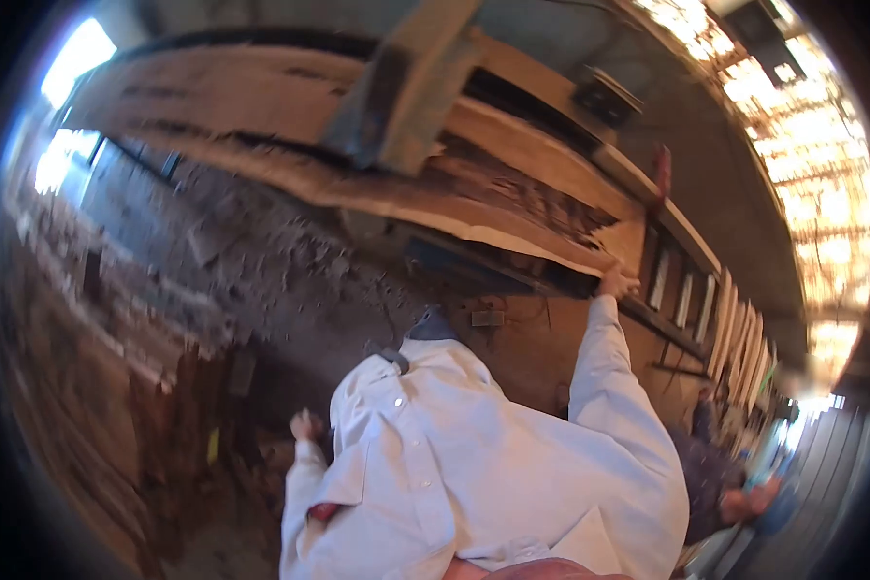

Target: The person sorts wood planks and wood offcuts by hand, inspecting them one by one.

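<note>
A long wooden slab (512,232) with a rough, dark-streaked face and pale live edges stretches across the upper part of the head view. My right hand (617,282) is at its near right end, fingers closed over the corner. My left hand (306,425) hangs low beside my body, away from the slab. Its fingers look curled in; whether anything lies inside them is too small to make out. A worn grey-brown upright beam (396,97) crosses over the slab and hides part of it.
Right of the slab runs a frame with metal rollers (684,302), then several stacked boards (735,329). A red handle (662,174) rises beside the frame. Debris covers the floor (290,261). Rough timber (97,358) is piled at left. Another person (710,478) is at lower right.
</note>
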The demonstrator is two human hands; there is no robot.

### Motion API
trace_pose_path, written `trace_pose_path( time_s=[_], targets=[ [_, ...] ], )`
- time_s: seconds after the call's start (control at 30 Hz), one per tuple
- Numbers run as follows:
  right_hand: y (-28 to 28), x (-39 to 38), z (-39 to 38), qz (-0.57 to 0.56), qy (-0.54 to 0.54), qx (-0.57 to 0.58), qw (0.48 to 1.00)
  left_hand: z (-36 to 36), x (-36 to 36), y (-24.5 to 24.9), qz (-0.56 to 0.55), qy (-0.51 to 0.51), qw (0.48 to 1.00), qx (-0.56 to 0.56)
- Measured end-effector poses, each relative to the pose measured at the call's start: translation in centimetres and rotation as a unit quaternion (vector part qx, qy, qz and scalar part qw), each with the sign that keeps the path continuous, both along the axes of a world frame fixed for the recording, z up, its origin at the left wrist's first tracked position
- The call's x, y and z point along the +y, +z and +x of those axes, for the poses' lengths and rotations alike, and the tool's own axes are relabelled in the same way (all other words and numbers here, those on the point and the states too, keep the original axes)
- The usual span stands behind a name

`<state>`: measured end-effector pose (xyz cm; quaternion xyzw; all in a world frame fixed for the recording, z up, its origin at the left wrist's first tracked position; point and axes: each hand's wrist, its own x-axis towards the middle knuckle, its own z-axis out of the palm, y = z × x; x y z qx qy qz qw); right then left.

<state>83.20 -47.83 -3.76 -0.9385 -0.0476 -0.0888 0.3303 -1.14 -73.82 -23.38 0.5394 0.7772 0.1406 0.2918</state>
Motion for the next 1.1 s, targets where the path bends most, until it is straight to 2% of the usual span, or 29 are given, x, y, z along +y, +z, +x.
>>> trace_pose_path(
  time_s=[0.07, 0.1, 0.17, 0.3, 0.43, 0.47, 0.5, 0.57, 0.63, 0.83, 1.0, 1.03, 1.07, 1.1],
  targets=[
    [-0.1, 0.4, 0.3, 0.031, -0.012, 0.06, 0.998, 3.8, 1.4, 2.8, -0.095, 0.015, 0.993, 0.062],
    [-0.7, 0.5, 0.6, -0.001, -0.034, 0.022, 0.999, 4.9, 1.7, 3.0, -0.153, 0.01, 0.987, 0.045],
    [-1.2, 0.6, 0.1, -0.043, -0.059, -0.009, 0.997, 5.9, 1.2, 0.3, -0.187, -0.029, 0.982, 0.011],
    [1.2, 1.0, -1.6, -0.053, -0.068, 0.003, 0.996, 6.9, 3.4, -0.7, -0.167, -0.101, 0.98, -0.041],
    [4.6, 1.0, -3.8, -0.059, -0.055, 0.053, 0.995, 5.3, 8.7, -0.2, -0.068, -0.148, 0.985, -0.065],
    [4.4, 1.3, -4.2, -0.056, -0.056, 0.053, 0.995, 5.5, 10.5, 1.4, -0.117, -0.129, 0.984, -0.038],
    [4.3, 1.2, -3.9, -0.052, -0.056, 0.052, 0.996, 5.0, 11.5, 0.9, -0.139, -0.04, 0.983, -0.11],
    [3.5, 0.9, -3.3, -0.042, -0.056, 0.042, 0.997, 5.0, 14.4, 2.5, -0.204, 0.118, 0.94, -0.247],
    [2.7, 1.0, -3.0, -0.029, -0.053, 0.024, 0.998, 5.4, 16.4, 4.4, -0.184, 0.19, 0.915, -0.306],
    [3.2, 1.2, -3.4, -0.041, -0.061, 0.042, 0.996, 8.6, 17.9, 5.6, -0.146, 0.171, 0.929, -0.293],
    [3.2, 1.0, -3.2, -0.044, -0.055, 0.052, 0.996, 12.3, 14.0, -0.1, -0.19, 0.148, 0.939, -0.246],
    [3.3, 1.0, -3.1, -0.039, -0.053, 0.055, 0.996, 14.1, 13.5, 2.5, -0.177, 0.046, 0.974, -0.137],
    [3.1, 1.1, -2.9, -0.035, -0.052, 0.058, 0.996, 14.6, 12.5, 0.9, -0.184, -0.001, 0.978, -0.097],
    [2.8, 1.1, -2.7, -0.04, -0.051, 0.054, 0.996, 14.7, 11.8, -0.7, -0.168, -0.03, 0.978, -0.122]
  ],
)
